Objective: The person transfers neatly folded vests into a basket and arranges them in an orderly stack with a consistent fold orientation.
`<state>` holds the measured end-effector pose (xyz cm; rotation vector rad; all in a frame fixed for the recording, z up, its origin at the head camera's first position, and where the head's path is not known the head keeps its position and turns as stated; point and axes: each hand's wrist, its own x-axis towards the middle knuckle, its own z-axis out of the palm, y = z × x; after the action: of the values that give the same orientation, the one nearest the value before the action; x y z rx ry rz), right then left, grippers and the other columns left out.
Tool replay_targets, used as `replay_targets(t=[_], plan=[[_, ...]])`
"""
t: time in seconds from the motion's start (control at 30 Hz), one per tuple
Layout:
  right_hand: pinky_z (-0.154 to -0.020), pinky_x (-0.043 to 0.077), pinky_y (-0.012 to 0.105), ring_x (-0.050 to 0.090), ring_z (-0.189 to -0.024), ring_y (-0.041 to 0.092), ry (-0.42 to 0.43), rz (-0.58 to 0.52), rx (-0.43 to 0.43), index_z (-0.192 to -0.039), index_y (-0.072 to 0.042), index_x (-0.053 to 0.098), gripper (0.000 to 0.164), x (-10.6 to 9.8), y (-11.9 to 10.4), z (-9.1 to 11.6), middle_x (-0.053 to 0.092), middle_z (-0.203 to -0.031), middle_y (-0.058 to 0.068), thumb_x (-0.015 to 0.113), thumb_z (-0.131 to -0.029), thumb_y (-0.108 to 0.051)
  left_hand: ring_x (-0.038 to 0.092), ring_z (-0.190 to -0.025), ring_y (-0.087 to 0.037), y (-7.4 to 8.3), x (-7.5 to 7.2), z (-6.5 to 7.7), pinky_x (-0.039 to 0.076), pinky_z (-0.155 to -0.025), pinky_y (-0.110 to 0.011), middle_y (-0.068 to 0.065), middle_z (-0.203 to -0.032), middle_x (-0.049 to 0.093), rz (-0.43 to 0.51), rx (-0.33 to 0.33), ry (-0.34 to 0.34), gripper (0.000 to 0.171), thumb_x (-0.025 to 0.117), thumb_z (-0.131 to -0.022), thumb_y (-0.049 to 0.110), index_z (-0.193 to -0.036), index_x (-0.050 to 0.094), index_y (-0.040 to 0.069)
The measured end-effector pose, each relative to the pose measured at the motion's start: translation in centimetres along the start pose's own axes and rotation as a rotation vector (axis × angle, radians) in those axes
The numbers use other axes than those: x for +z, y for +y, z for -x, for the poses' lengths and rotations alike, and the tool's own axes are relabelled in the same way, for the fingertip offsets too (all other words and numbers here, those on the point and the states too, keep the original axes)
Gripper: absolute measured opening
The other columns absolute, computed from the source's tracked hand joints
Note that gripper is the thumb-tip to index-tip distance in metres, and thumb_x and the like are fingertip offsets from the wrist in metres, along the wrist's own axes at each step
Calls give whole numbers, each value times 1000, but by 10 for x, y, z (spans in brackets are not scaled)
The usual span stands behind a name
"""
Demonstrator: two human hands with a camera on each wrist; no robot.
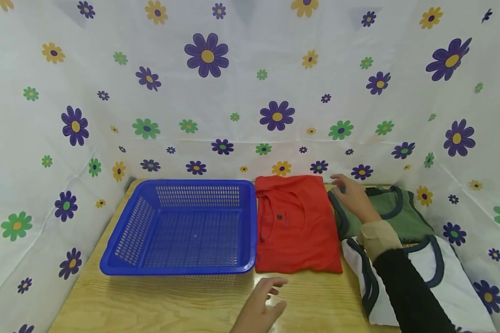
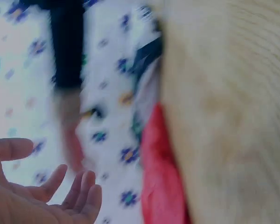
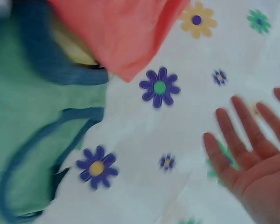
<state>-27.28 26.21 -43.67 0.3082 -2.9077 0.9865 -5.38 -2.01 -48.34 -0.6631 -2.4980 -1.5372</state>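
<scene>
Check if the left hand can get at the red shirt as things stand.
Likely yes: the left hand holds nothing and is just short of the red shirt, with no object seen between them.

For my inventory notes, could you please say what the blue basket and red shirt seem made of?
The blue basket looks like glossy moulded plastic, given its sheen and regular slots. The red shirt seems matte fabric, possibly cotton, judging by its soft folds.

Basket (image 1: 179,269) left of shirts (image 1: 316,226), possibly touching one
</scene>
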Motion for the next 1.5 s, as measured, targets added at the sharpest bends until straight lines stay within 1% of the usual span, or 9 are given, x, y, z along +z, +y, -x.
replay_targets(t=[0.07, 0.13, 0.33, 0.43, 0.6, 0.73, 1.13, 1.27, 1.5], plan=[[-97, 44, 56, 54, -115, 42, -108, 15, -29, -128, -1, 49, 37, 8, -7, -30, 58, -124, 26, 51, -93, -13, 57, -92, -22, 0, 19, -9, 47, -74, -25, -13, -109, 56, 29, -126, -107, 38, 62, -84, 12, -120, 54, 7], [-97, 44, 54, 54, -116, 40, -198, 48, -67, -127, 0, 52, 37, 24, -10, -55, 58, -124, 24, 53, -92, -14, 56, -95, -22, -3, 36, -18, 47, -76, -27, -11, -110, 55, -100, -187, -129, 42, 65, -82, 15, -122, 53, 10], [-100, 43, 51, 54, -117, 36, -334, 230, -137, -128, 1, 52, 46, 77, 7, -95, 57, -127, 20, 60, -86, -15, 52, -106, -25, -19, 70, -37, 47, -87, -35, -13, -120, 49, -643, -6, -100, 58, 78, -69, 20, -121, 53, 13], [-104, 37, 56, 49, -124, 36, -354, 309, -89, -134, -5, 47, 55, 95, 18, -104, 52, -135, 18, 63, -84, -22, 48, -117, -29, -25, 77, -47, 43, -95, -41, -16, -128, 47, -775, 28, -188, 64, 79, -69, 19, -126, 51, 12], [-108, 25, 63, 40, -131, 37, -395, 384, -25, -139, -11, 42, 65, 118, 24, -112, 46, -142, 16, 64, -82, -33, 43, -128, -27, -39, 91, -58, 37, -105, -44, -11, -139, 44, -929, -51, -434, 69, 75, -75, 17, -137, 44, 19], [-107, 26, 63, 41, -129, 38, -427, 423, -23, -136, -11, 46, 63, 132, 24, -113, 49, -139, 15, 64, -81, -35, 53, -115, -21, -50, 102, -56, 44, -96, -36, -3, -124, 56, -1017, -25, -463, 49, 66, -84, 22, -130, 51, 23], [-100, 32, 57, 56, -101, 29, -452, 466, 8, -111, -6, 60, 40, 141, 21, -123, 65, -109, 11, 67, -79, -28, 55, -73, -11, -52, 101, -72, 42, -56, -22, 4, -81, 60, -957, 41, -294, 15, 58, -83, 17, -95, 66, 21], [-92, 39, 48, 58, -86, 23, -420, 490, -33, -98, -9, 63, 28, 135, 22, -128, 67, -92, 6, 70, -78, -27, 54, -64, -11, -59, 98, -78, 39, -51, -19, 4, -72, 59, -965, 111, -212, 7, 63, -74, 16, -78, 65, 22], [-62, 46, 30, 53, -66, 16, -431, 511, -30, -88, -5, 69, 13, 105, 7, -135, 66, -78, 4, 68, -79, -15, 56, -67, -8, -68, 81, -91, 41, -53, -17, 8, -75, 60, -932, 60, -202, 18, 65, -73, 17, -84, 68, 31]])
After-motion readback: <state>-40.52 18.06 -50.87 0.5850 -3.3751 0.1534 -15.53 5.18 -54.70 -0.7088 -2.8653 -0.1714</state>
